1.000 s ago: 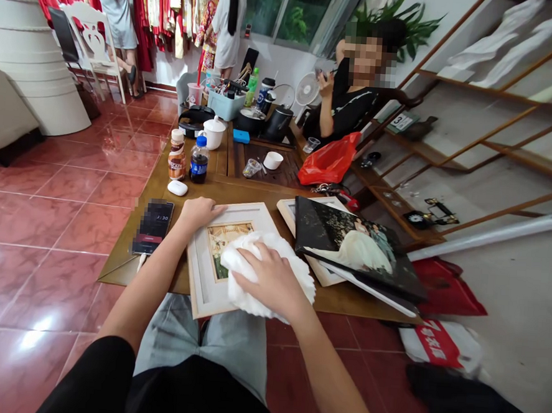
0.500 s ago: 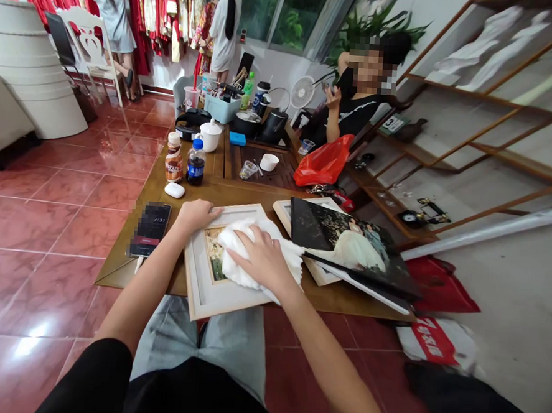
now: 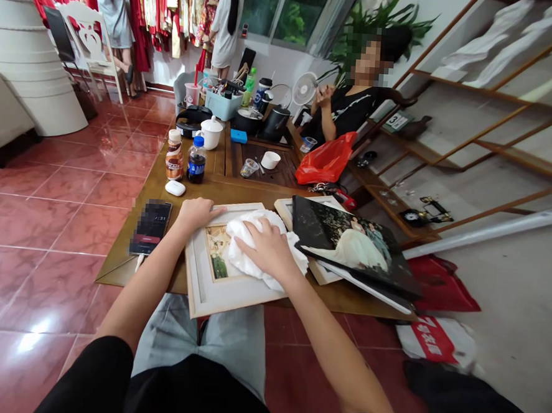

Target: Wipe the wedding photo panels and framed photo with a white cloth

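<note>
A white picture frame lies at the table's front edge, its lower end sticking out over my lap. My left hand grips its upper left edge, thumb stretched along the top. On the frame's right half, my right hand presses a bunched white cloth down with fingers partly spread. The cloth hides much of the small picture inside the mount. Just to the right, a dark photo album with a wedding picture rests on another pale frame.
Left of the frame are a phone with a cable, a white earbud case and two bottles. Farther back stand a white lidded cup and a red plastic bag. A person sits across the table beside wooden shelves.
My right hand and the cloth have shifted slightly right and up across the frame, showing more of the picture. My left hand keeps its place. The seated person's raised arm has come down.
</note>
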`<state>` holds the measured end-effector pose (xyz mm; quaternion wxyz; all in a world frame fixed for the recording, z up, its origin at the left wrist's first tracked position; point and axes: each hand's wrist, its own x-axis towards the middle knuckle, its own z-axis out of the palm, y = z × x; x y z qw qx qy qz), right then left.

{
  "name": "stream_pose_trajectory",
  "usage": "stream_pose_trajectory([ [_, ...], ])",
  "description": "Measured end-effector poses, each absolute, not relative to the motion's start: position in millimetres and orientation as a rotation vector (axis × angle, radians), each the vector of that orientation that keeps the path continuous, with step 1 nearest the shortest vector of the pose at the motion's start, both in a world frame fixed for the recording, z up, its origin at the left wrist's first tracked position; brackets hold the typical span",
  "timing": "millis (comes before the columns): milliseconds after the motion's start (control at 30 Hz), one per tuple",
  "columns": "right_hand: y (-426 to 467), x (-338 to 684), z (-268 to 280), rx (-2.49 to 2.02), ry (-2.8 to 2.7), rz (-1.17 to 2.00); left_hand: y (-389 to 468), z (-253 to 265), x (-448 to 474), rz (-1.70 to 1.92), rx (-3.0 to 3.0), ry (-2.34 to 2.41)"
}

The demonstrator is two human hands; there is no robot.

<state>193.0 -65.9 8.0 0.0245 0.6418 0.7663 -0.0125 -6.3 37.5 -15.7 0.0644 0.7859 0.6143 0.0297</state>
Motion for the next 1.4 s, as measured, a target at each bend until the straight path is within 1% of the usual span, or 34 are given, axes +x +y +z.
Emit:
stream_pose_trajectory([
  [100,-96,200,16,1.940,2.338,-0.105,38,-16,-7,0.088,2.371,1.850],
  [233,-138,218,24,1.927,2.327,-0.291,39,-16,-7,0.077,2.356,1.851],
  [367,-165,236,20,1.976,2.385,-0.389,39,-16,-6,0.078,2.368,1.857],
  [500,-175,230,8,1.996,2.453,-0.257,39,-16,-5,0.066,2.356,1.876],
  [800,-194,143,-12,1.791,2.901,-0.157,39,-17,-6,0.067,2.355,1.872],
  [900,-198,131,-20,1.768,2.984,-0.068,40,-17,-6,0.062,2.355,1.857],
  [1067,-195,158,-31,1.824,3.043,0.045,41,-17,-7,0.064,2.371,1.849],
  [1267,-184,231,-37,2.160,2.770,0.396,40,-17,-6,0.066,2.382,1.847],
  [1400,-181,251,-41,2.233,2.691,0.533,40,-16,-6,0.056,2.372,1.855],
])
